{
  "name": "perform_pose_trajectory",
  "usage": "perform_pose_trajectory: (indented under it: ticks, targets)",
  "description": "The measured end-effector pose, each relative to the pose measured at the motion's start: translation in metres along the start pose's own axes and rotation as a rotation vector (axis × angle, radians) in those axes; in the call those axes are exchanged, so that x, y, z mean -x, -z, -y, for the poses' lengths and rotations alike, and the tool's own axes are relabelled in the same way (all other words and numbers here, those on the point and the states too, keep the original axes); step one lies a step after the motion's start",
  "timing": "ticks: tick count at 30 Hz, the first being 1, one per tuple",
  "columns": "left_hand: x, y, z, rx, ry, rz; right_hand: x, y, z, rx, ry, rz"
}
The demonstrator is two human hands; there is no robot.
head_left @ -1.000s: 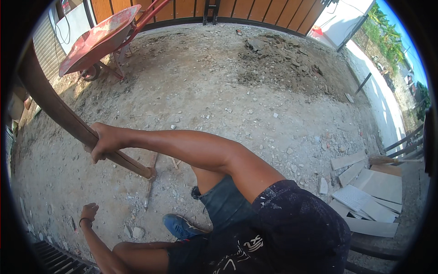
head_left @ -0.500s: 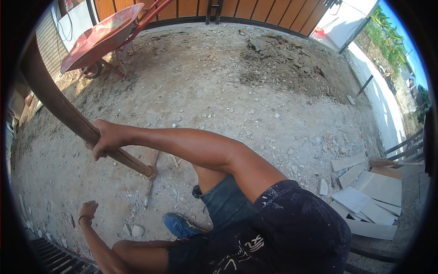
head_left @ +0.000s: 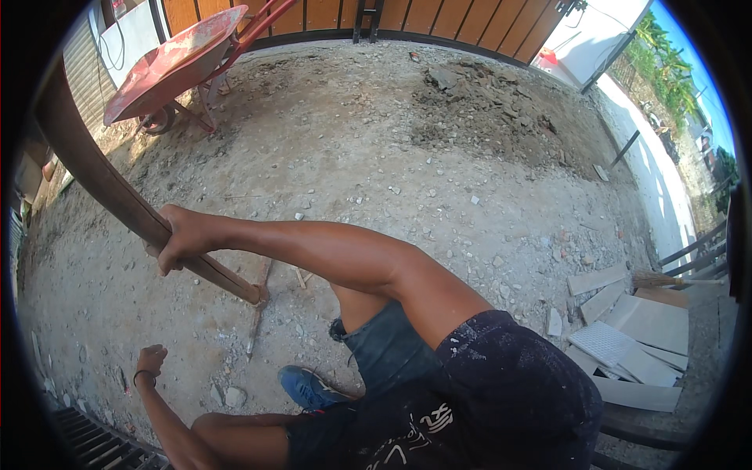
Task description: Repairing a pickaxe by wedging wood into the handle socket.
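Observation:
A pickaxe with a thick brown wooden handle [head_left: 106, 176] slants from the upper left down to the ground. Its narrow, rusty-looking head [head_left: 257, 321] crosses the handle's lower end and tapers toward a point near my foot. My right hand [head_left: 182, 235] is wrapped round the handle partway down, with the arm stretched across in front of me. Lower down, my left hand [head_left: 151, 360] is curled into a loose fist, apart from the pickaxe, with nothing visible in it. A dark band circles that wrist. My blue shoe [head_left: 312, 388] rests on the gravelly ground.
A red wheelbarrow [head_left: 176, 66] stands at the far left before a wood-panelled gate [head_left: 462, 27]. Broken rubble [head_left: 501, 110] is heaped at the far right. Tile and board offcuts [head_left: 650, 325] lie at the right beside a broom [head_left: 654, 280]. Dark metal bars [head_left: 102, 439] edge the lower left.

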State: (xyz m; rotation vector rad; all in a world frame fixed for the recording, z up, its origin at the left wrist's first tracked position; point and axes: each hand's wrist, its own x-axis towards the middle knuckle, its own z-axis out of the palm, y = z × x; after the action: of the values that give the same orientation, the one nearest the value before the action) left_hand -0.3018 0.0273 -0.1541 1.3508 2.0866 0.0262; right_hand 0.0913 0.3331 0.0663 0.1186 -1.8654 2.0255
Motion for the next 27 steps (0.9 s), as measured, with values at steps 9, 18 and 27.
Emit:
perform_pose_trajectory:
  ticks: [9, 18, 27]
  targets:
    - [-0.001, 0.003, 0.000, 0.173, 0.227, 0.042, -0.002, -0.001, -0.001, 0.002, 0.006, 0.008]
    - [-0.023, -0.010, -0.001, -0.013, 0.064, 0.058, 0.005, 0.006, -0.004, 0.020, -0.020, -0.018]
    - [-0.002, 0.003, -0.003, -0.097, 0.113, 0.061, -0.001, -0.001, 0.000, 0.008, -0.001, 0.002]
